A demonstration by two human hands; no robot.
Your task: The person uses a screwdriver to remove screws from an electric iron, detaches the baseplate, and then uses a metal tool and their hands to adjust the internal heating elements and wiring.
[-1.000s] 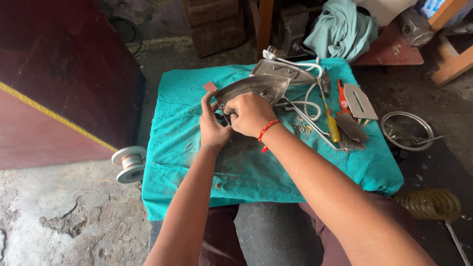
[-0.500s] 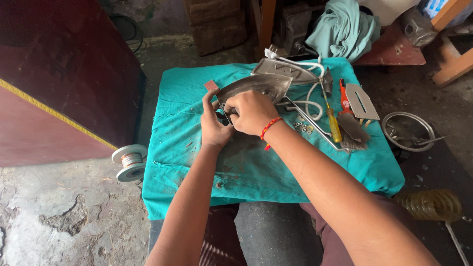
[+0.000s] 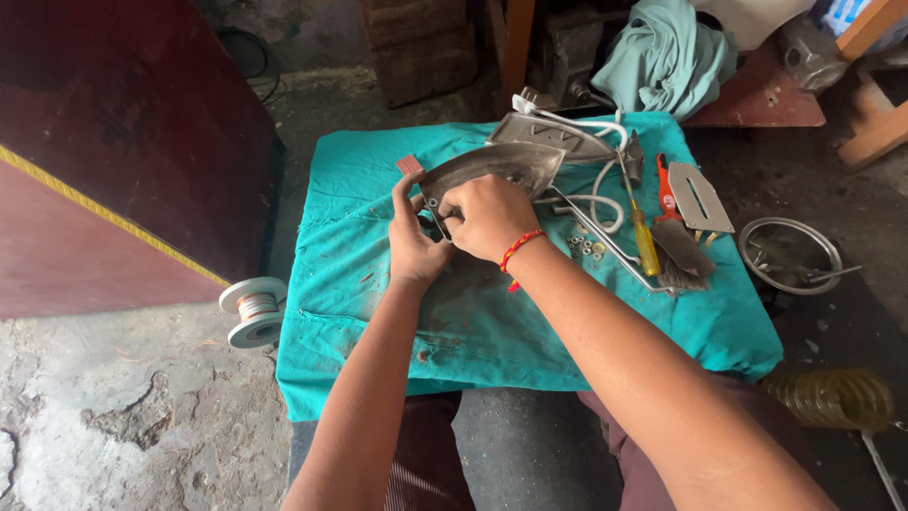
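Between the two hands, over the middle of the teal cloth (image 3: pixel 359 284), a grey metal soleplate (image 3: pixel 501 168) from a clothes iron stands tilted on its edge. The right hand (image 3: pixel 490 216) closes over its near rim from above, fingers curled tight on the metal, a red thread band at the wrist; the left hand (image 3: pixel 414 241) cups the pointed end from the side, thumb up along the edge, fingers wrapped round something small at the plate's lower corner that I cannot make out. Both grips are narrow and firm on the plate. It looks heavy for its size, rigid, with smooth faces that would slip, so the rims and the blunt back end seem the safest places to hold, away from the thin point. Just behind it lies a second flat plate (image 3: pixel 534 132) with a white cord (image 3: pixel 601 189) looped beside it. Right of the hands lie small nuts (image 3: pixel 582 248), a yellow-handled screwdriver (image 3: pixel 645 241), a red-handled tool (image 3: pixel 667 185) and a flat grey cover (image 3: pixel 702 199). Off the cloth, a wire spool (image 3: pixel 253 310) sits on the floor at left and a metal ring (image 3: pixel 790 254) at right.
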